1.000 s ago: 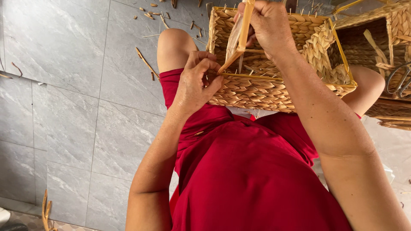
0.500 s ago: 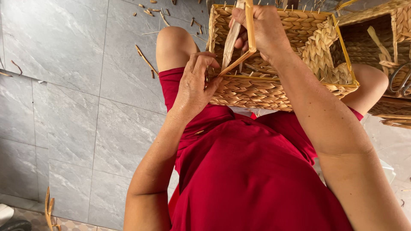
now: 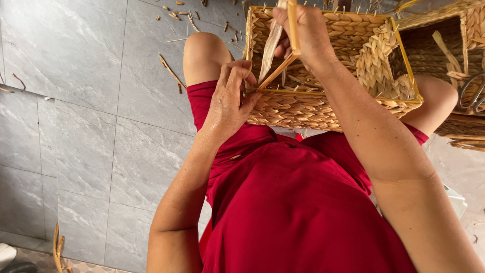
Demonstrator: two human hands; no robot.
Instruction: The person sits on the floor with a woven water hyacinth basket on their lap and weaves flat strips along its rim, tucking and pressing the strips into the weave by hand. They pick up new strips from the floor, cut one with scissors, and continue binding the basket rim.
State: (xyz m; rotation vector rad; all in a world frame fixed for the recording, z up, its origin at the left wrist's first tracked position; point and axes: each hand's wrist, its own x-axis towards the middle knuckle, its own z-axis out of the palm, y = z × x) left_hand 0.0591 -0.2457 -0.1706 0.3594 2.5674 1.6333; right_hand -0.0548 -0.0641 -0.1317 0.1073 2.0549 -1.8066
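Right grip (image 3: 303,35) pinches straw strip (image 3: 292,28) above woven basket (image 3: 323,101) (left (image 3: 230,98) steadies rim).

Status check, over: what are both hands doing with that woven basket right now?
Left hand pinches basket rim. Right hand pulls straw strip upward. Nothing obstructing.

The basket (image 3: 323,108) on the lap is woven of thick, twisted plant fibre, tan and matt, rough and ropy, with stiff straw-coloured stubs poking from its rim; the strip (image 3: 273,48) pinched in the right hand (image 3: 303,35) looks like a flat, dry, papery leaf with a faint sheen. The floor (image 3: 86,126) is grey marbled tile, smooth and slightly glossy, strewn with dry fibre scraps (image 3: 172,73); the dress (image 3: 298,207) is plain red matt cloth.
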